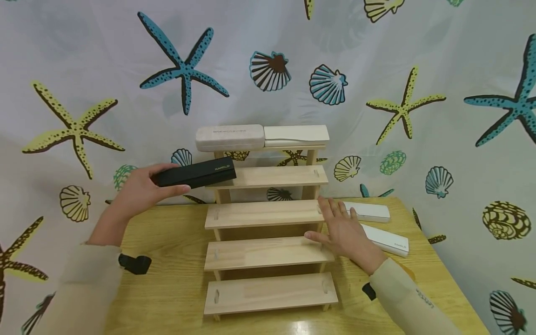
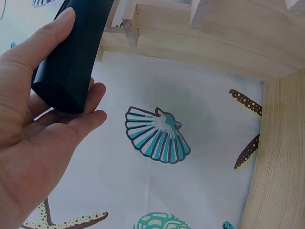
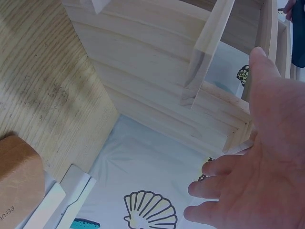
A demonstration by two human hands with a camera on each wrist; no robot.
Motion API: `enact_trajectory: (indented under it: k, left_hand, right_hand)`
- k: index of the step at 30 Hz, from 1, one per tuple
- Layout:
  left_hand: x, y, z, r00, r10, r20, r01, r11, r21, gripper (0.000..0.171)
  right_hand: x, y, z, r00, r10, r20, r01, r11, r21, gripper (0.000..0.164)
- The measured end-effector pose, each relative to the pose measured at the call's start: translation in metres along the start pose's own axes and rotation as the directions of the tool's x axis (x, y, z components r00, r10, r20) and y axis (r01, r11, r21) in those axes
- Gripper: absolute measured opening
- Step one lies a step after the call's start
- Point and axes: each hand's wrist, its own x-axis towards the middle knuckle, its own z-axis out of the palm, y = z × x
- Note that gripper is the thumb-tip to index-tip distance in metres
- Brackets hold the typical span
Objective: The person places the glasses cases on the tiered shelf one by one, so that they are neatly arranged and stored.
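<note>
My left hand grips the left end of a black glasses case, thumb on one side and fingers on the other. The case's right end overlaps the left end of the second tier from the top of a wooden stepped rack; whether it touches there I cannot tell. In the left wrist view, the black case slants up between thumb and fingers. My right hand, fingers extended, is at the rack's right end and holds nothing. On the top tier lie a pale grey case and a white case.
Right of the rack, a white case and another white case lie on the wooden table. A brown case is beside them, mostly hidden by my right arm in the head view. A patterned curtain hangs behind.
</note>
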Motion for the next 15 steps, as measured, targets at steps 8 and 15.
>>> enact_trajectory:
  k: [8, 15]
  left_hand:
    - [0.009, 0.005, 0.006, 0.999, -0.027, 0.023, 0.028, 0.999, -0.023, 0.074]
    - [0.017, 0.009, 0.012, 0.997, -0.044, 0.058, 0.046, 0.998, -0.038, 0.077]
  right_hand:
    - [0.000, 0.000, 0.000, 1.000, -0.003, -0.009, 0.003, 1.000, -0.007, 0.104]
    - [-0.001, -0.001, 0.000, 1.000, -0.004, -0.006, 0.004, 1.000, -0.009, 0.103]
